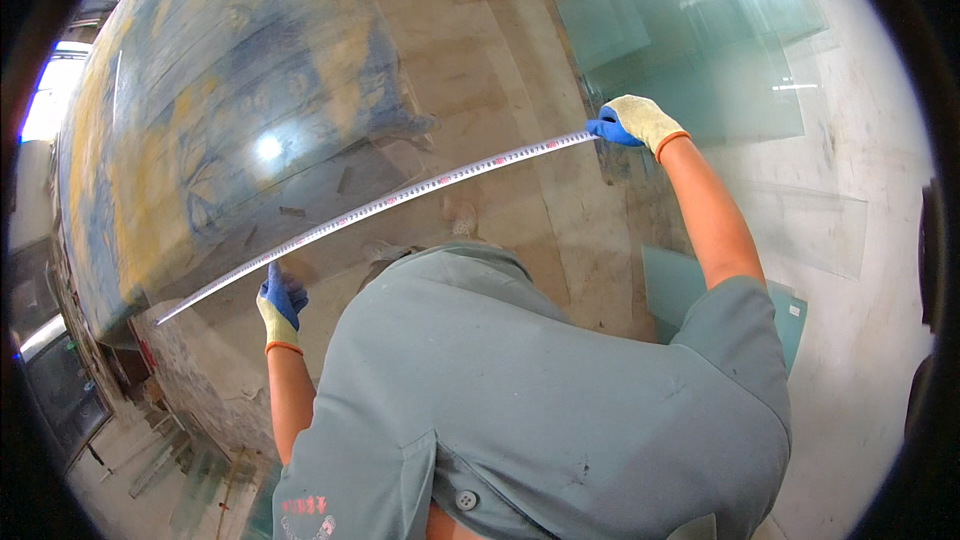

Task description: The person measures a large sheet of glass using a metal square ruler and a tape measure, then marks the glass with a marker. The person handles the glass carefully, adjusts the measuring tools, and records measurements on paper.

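A long steel tape measure blade [390,201] with printed marks runs slantwise in front of me, from lower left to upper right. My right hand [636,122], in a yellow and blue coated work glove, grips the blade at its upper right end. The tape case is not clearly visible. My left hand [282,305], gloved alike, is below the blade nearer its other end. One raised fingertip meets the blade's lower edge while the other fingers are bent, apart from it. Past my left hand the blade continues to a free tip at the left.
A large surface with a worn blue and yellow covering [247,82] fills the upper left. Glass sheets [697,67] lean at the upper right, with another greenish glass piece [667,285] near my right arm. Glass strips [161,461] lie at the lower left.
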Available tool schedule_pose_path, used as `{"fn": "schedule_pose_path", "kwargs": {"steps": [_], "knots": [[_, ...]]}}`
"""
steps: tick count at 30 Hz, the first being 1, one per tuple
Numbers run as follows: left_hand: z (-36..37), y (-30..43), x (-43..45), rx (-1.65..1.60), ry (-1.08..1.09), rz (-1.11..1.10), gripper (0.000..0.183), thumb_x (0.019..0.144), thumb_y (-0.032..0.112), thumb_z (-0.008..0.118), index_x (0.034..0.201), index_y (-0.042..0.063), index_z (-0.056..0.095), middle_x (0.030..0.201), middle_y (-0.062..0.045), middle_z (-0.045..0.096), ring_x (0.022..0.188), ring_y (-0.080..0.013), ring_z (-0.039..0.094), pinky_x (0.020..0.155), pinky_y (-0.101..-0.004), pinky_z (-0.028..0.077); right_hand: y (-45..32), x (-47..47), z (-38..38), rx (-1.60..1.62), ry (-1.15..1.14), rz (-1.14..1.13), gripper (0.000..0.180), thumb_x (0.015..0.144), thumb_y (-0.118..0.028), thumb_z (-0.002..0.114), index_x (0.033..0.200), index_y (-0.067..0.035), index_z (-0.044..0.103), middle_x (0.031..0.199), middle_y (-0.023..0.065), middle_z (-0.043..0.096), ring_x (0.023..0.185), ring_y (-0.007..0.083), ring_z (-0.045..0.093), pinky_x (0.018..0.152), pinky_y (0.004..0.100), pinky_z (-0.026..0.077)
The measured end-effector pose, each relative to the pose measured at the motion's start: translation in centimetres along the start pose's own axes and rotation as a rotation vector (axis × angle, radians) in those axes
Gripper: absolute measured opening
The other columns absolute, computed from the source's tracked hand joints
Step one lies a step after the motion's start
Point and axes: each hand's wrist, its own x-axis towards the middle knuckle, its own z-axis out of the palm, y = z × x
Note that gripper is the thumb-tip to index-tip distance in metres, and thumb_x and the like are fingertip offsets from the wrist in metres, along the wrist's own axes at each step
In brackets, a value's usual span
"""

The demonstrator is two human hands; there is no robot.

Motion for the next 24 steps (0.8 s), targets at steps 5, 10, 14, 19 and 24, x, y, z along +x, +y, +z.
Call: {"fn": "schedule_pose_path", "kwargs": {"steps": [5,10,14,19,24], "knots": [[-0.2,-0.6,-0.5,0.106,-0.087,-0.078,0.050,0.095,0.057,0.065,0.082,0.009,0.059,0.063,-0.006,0.058,0.048,-0.0183,0.056,0.045,-0.0324,0.047,0.6,0.3,0.4,0.006,0.030,-0.033,0.051,0.094,-0.055,0.056,0.089,-0.008,0.075,0.088,0.0188,0.072,0.085,0.0373,0.068,0.078,0.0474,0.052],[0.1,-2.1,-2.2,0.083,-0.223,-0.179,0.057,0.095,0.061,0.062,0.082,0.006,0.060,0.063,-0.008,0.061,0.048,-0.0207,0.060,0.048,-0.0343,0.052,0.8,0.6,0.8,0.006,0.008,-0.016,0.048,0.096,-0.053,0.056,0.090,-0.009,0.074,0.090,0.0189,0.071,0.084,0.0387,0.066,0.078,0.0477,0.051],[1.6,-3.4,-3.9,0.164,-0.240,-0.154,0.065,0.095,0.066,0.059,0.084,0.002,0.064,0.067,-0.011,0.065,0.052,-0.0221,0.063,0.050,-0.0340,0.053,1.0,0.7,1.1,0.020,0.060,-0.063,0.051,0.095,-0.055,0.056,0.086,-0.007,0.073,0.088,0.0198,0.071,0.084,0.0381,0.067,0.077,0.0479,0.052],[2.5,-4.4,-4.9,0.177,-0.225,-0.178,0.074,0.094,0.071,0.055,0.090,-0.001,0.067,0.072,-0.014,0.069,0.057,-0.0233,0.065,0.056,-0.0348,0.055,1.4,0.8,1.4,0.029,0.055,-0.076,0.050,0.095,-0.055,0.056,0.088,-0.008,0.074,0.089,0.0201,0.071,0.084,0.0388,0.067,0.077,0.0482,0.052],[2.0,-4.6,-4.3,0.175,-0.225,-0.163,0.073,0.094,0.070,0.055,0.092,-0.002,0.067,0.074,-0.015,0.070,0.059,-0.0244,0.067,0.057,-0.0368,0.058,1.6,1.1,1.6,0.030,0.087,-0.122,0.052,0.095,-0.056,0.055,0.087,-0.008,0.074,0.090,0.0201,0.072,0.085,0.0396,0.067,0.077,0.0486,0.052]]}}
